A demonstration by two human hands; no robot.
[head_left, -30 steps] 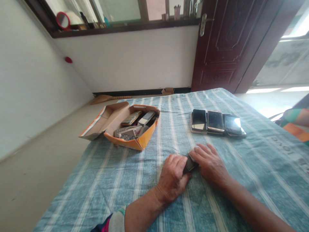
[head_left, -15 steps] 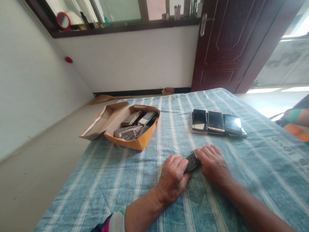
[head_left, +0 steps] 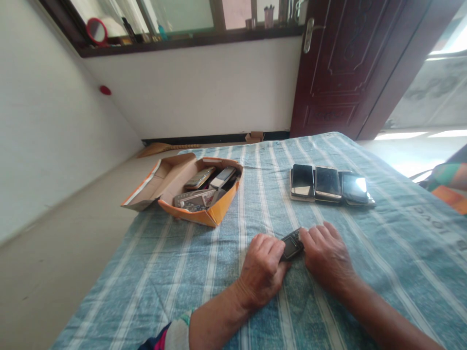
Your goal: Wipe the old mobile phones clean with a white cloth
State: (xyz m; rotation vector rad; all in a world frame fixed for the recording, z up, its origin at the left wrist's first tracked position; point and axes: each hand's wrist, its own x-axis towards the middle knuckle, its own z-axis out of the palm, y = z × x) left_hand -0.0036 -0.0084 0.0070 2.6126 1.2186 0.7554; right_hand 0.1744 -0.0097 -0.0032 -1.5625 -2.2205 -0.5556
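A small dark phone lies on the striped blue cloth between my two hands. My left hand is curled, its fingers gripping the phone's near left end. My right hand rests on the cloth at the phone's right side, fingers bent and touching it. Whether a white scrap lies under the right fingers is hidden.
An open orange cardboard box holding several old phones sits at the left of the cloth. A row of three smartphones lies beyond my hands. A dark wooden door and a window sill stand behind. Another person's sleeve shows at the right edge.
My right hand has slid rightward and down off the phone, so more of the phone's face now shows. The white scrap under the right fingers has gone from view. The left hand stays put.
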